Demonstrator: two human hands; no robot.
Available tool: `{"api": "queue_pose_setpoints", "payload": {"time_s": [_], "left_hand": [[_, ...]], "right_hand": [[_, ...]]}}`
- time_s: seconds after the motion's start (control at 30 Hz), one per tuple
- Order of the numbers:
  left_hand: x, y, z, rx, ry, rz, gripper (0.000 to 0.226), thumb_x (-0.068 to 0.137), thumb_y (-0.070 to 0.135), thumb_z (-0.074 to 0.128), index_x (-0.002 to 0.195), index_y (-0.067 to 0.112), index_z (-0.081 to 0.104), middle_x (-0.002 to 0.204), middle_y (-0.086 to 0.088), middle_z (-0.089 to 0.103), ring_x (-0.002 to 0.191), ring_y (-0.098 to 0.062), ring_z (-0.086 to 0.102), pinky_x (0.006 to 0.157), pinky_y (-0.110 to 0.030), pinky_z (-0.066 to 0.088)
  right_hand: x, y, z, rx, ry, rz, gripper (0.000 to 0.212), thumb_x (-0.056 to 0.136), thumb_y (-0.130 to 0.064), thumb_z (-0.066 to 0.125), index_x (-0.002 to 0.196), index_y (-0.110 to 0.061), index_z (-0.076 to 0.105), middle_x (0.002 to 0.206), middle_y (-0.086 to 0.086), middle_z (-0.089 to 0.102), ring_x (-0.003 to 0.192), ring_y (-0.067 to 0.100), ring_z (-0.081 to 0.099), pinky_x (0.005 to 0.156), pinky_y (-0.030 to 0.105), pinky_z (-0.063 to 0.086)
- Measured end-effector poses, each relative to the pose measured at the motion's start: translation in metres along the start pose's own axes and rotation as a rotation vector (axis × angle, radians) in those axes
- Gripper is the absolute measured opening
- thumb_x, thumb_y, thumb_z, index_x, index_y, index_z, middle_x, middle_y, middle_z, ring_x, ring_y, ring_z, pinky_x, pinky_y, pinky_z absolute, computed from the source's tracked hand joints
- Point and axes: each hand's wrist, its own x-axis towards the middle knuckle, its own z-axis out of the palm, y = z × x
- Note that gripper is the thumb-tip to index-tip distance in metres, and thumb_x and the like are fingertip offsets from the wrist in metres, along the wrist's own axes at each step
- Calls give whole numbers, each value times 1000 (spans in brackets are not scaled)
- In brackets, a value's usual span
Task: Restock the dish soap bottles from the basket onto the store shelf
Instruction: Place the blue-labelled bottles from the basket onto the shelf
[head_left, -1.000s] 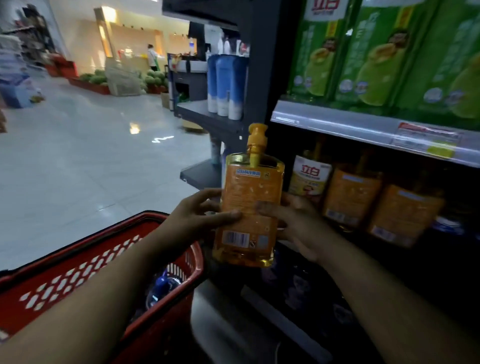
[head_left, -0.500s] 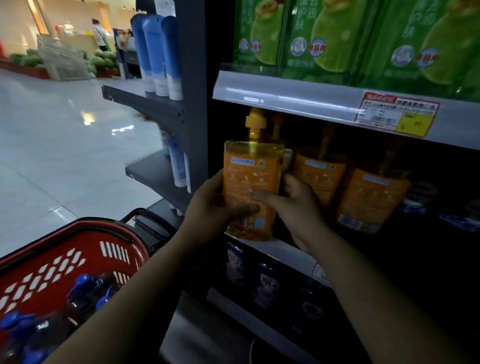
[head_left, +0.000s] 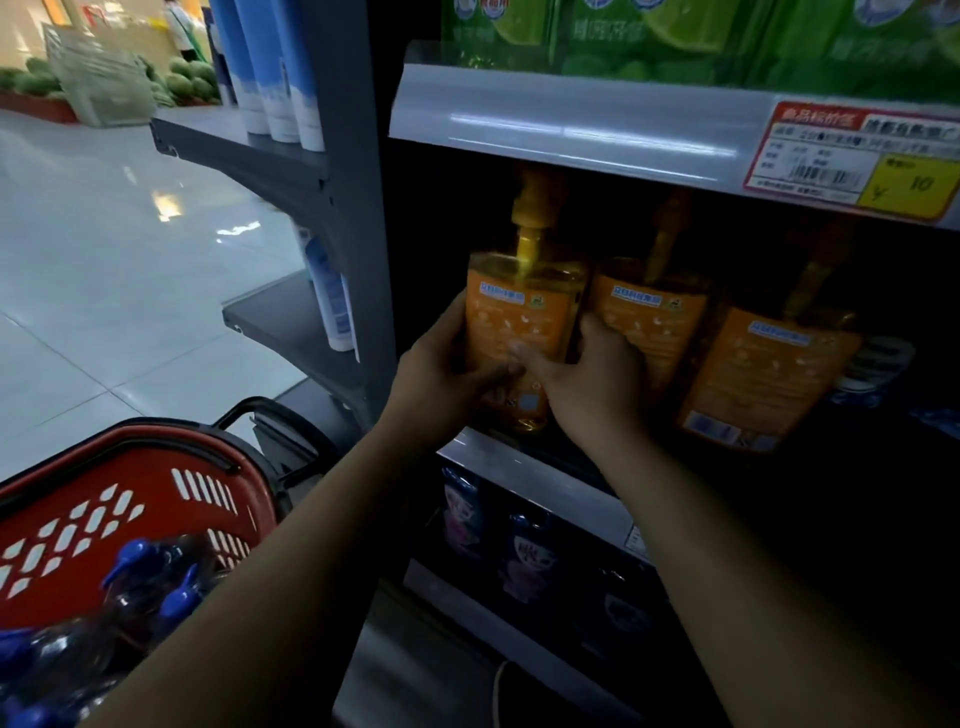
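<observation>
Red plastic basket (head_left: 130, 441) stands nearest, at the lower left, and dark bottles with blue caps (head_left: 150, 582) lie inside it, so there is more stock to place. Beyond it both forearms reach to the middle shelf (head_left: 498, 462). The left hand (head_left: 441, 374) grips the lower left side of an orange dish soap bottle (head_left: 519, 306), its fingers curled across the front label. The right hand (head_left: 597, 374) grips the lower right side in the same way, fingers wrapped round the edge. The bottle is upright, pump on top, with its base at the front edge of the shelf; whether it rests there I cannot tell. Just beside it on the right stand two more orange bottles (head_left: 649, 317).

In my judgement the step in hand is setting this bottle down at the left end of the row. The next move asks to push it back level with its neighbours, keeping the pump below the upper shelf rail (head_left: 571, 124), and only then to loosen both hands.
</observation>
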Motion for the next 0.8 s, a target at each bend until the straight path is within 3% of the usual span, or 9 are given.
{"api": "queue_pose_setpoints", "payload": {"time_s": [0.13, 0.2, 0.3, 0.37, 0.53, 0.63, 0.73, 0.8], "left_hand": [[-3, 7, 1, 121, -14, -21, 64, 92, 31, 74, 149, 33, 46, 124, 18, 68, 105, 14, 64, 81, -3, 49], [-7, 9, -4, 221, -43, -55, 57, 93, 29, 73, 145, 32, 50, 121, 17, 69, 102, 11, 64, 80, -6, 50], [-15, 11, -17, 413, -30, -92, 42, 93, 25, 73, 133, 18, 63, 122, 2, 71, 108, -13, 67, 84, -20, 50], [-23, 12, -27, 533, -31, -101, 42, 92, 25, 75, 130, 11, 64, 121, -5, 71, 110, -22, 68, 86, -26, 49], [-52, 8, -68, 648, -55, -170, 58, 84, 36, 81, 135, 21, 59, 130, -2, 66, 115, -23, 64, 93, -38, 54], [-75, 5, -99, 721, -24, -186, 62, 81, 42, 82, 136, 25, 58, 131, 1, 64, 113, -21, 64, 96, -39, 53], [-102, 4, -135, 840, -7, -225, 62, 83, 48, 79, 137, 24, 58, 131, -1, 63, 118, -22, 62, 99, -40, 51], [-119, 4, -159, 894, -9, -274, 67, 81, 50, 80, 139, 24, 57, 132, -4, 63, 124, -25, 59, 103, -42, 49]], "right_hand": [[-1, 7, 2, -97, 17, -23, 47, 86, -45, 75, 120, -14, 64, 115, 2, 72, 101, 20, 70, 66, 17, 44], [-3, 12, 3, -145, 19, -24, 46, 86, -44, 76, 117, -13, 64, 112, 3, 71, 100, 22, 69, 68, 23, 50], [-8, 16, 4, -230, 41, -21, 44, 87, -36, 77, 119, -12, 59, 116, 9, 69, 106, 30, 68, 86, 46, 58], [-14, 14, 3, -270, 51, -59, 44, 87, -31, 76, 120, -10, 55, 117, 12, 65, 106, 33, 65, 87, 52, 56], [-31, 8, 0, -351, 64, -125, 59, 84, -31, 79, 129, -3, 51, 129, 20, 54, 115, 37, 58, 90, 55, 52], [-42, 2, 4, -249, 29, -167, 58, 86, -27, 79, 131, -5, 51, 130, 18, 54, 118, 36, 57, 93, 54, 52], [-60, -12, 21, -248, -130, -270, 48, 83, -27, 81, 121, -13, 54, 123, 9, 55, 111, 30, 58, 88, 50, 54], [-71, -23, 36, -342, -254, -352, 52, 79, -29, 83, 122, -15, 56, 123, 6, 55, 112, 29, 58, 91, 48, 52]]}}
